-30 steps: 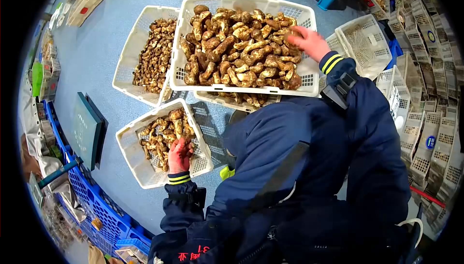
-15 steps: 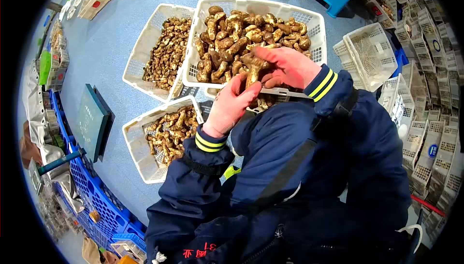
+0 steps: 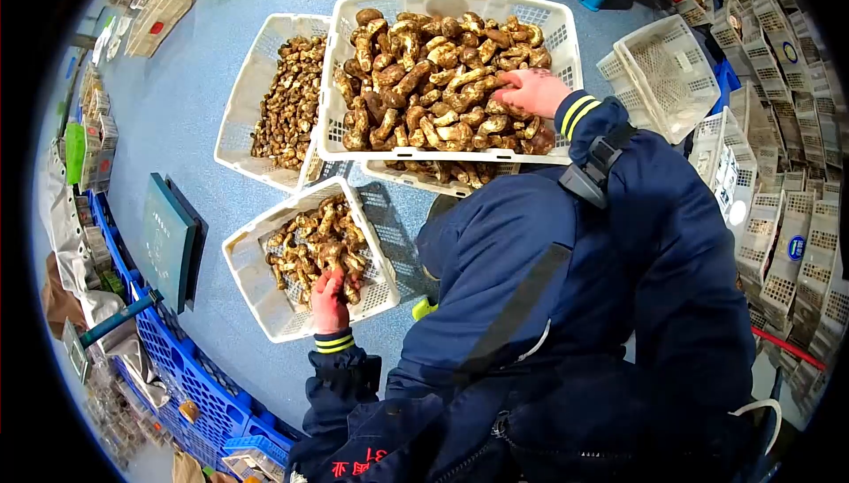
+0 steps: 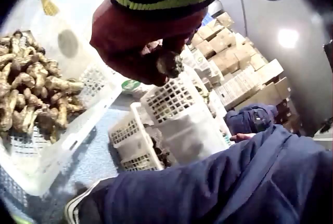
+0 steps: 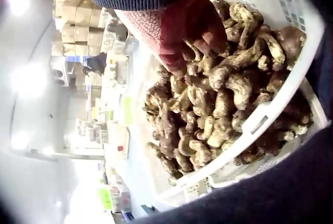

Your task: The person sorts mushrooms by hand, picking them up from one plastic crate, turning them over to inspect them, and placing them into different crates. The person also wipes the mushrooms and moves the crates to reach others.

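Observation:
My left hand (image 3: pixel 330 302) grips a mushroom (image 4: pixel 169 64) over the smaller white basket (image 3: pixel 252 300) at lower left. The mushroom's end pokes out past the fingers in the left wrist view. Thick brown mushrooms (image 3: pixel 305 240) lie heaped in that basket. Across in the large white basket (image 3: pixel 451 1), my right hand (image 3: pixel 535 94) reaches down into a deep pile of mushrooms (image 3: pixel 424 85). In the right wrist view its bent fingers (image 5: pixel 171 60) are right at the mushrooms, and I cannot tell whether they pinch one.
Another white basket (image 3: pixel 243 103) with small mushrooms stands left of the large one. Beneath the large basket, a further basket (image 3: pixel 398 175) holds more mushrooms. A flat teal scale (image 3: pixel 165 240) is on the blue floor at left. White baskets (image 3: pixel 668 76) line the right.
Both hands met around one mushroom in front of the large basket half a second ago. Since then the left moved to the smaller basket with a mushroom, and the right went back to the large pile.

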Demonstrator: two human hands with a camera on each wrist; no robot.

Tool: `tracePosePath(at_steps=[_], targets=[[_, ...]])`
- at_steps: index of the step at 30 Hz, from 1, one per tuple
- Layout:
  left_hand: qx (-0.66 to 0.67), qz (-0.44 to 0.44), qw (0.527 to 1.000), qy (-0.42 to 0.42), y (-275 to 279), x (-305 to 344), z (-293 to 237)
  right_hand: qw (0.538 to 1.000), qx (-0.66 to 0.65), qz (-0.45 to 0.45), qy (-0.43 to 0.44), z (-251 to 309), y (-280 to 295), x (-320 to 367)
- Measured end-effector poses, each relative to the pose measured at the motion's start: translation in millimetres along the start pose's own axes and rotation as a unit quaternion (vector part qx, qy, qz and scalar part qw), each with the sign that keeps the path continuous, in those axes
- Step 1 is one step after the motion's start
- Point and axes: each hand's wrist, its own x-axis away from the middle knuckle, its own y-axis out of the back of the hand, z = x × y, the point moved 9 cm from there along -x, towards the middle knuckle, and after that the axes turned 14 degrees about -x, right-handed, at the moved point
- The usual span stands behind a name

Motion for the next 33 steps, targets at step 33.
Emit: tracePosePath(at_steps=[33], targets=[[-0.036,0.184,0.980,-0.070,-231,-61,-143,0.981,-0.115,0.102,0.121,111,-6,49]])
